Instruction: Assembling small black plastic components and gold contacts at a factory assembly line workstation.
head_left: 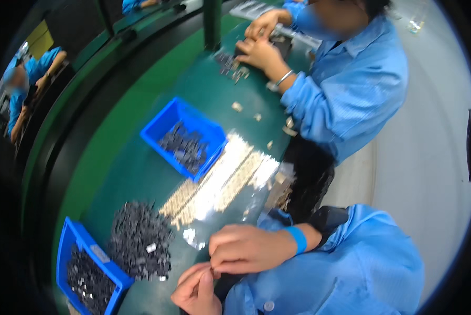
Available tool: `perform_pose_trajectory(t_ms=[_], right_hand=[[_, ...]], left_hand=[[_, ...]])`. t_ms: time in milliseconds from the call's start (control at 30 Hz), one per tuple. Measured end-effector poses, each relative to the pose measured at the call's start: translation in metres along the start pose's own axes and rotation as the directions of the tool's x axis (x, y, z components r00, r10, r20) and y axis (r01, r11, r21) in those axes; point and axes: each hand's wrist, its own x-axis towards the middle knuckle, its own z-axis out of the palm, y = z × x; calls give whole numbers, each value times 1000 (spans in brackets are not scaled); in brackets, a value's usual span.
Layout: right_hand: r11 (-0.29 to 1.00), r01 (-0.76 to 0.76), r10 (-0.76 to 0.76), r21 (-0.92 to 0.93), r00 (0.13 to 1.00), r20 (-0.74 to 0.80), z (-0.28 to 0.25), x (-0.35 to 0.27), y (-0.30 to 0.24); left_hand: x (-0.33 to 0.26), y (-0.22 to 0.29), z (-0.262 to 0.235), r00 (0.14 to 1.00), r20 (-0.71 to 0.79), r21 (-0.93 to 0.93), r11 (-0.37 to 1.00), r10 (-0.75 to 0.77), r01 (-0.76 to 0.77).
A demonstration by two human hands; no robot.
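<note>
At left stands a blue bin (83,236) of dark pieces (88,283), with a loose heap (141,239) of the same just beside it on the table (209,100); a second bin (193,116), farther off, holds more; the left hand (196,291) has thumb and forefinger pressed together, and any piece between them is too small to make out; cream strips (241,179) lie beyond; the right hand (248,249) curls in, its fingertips meeting the left's, though I cannot tell whether they pinch; the step in hand looks like close fingertip work on one small piece there, and the next move seems to call for a steady, light grip; at upper right, a co-worker (345,94) has both hands over small parts.
</note>
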Motion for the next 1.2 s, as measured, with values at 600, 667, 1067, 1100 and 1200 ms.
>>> perform_pose_trajectory(t_ms=[600, 667, 1067, 1100, 1200], right_hand=[[990, -137, 135, -15, 985, -110, 13, -11, 9], [989, -145, 144, -6, 984, -107, 11, -12, 10], [985, -168, 172, 45, 976, -133, -13, -17, 18], [968, -237, 246, 85, 962, -118, -23, -20, 15], [965, -261, 259, 2, 961, -99, -76, -39, 12]], left_hand=[[4, -25, 6, 989, 58, -328, 933, -134, 145], [4, -25, 6, 977, 99, -368, 905, -189, 212], [10, -21, 18, 877, 262, -552, 683, -403, 479], [10, -20, 18, 911, 206, -549, 729, -357, 409], [13, -31, 4, 998, -6, -103, 993, 65, -65]])
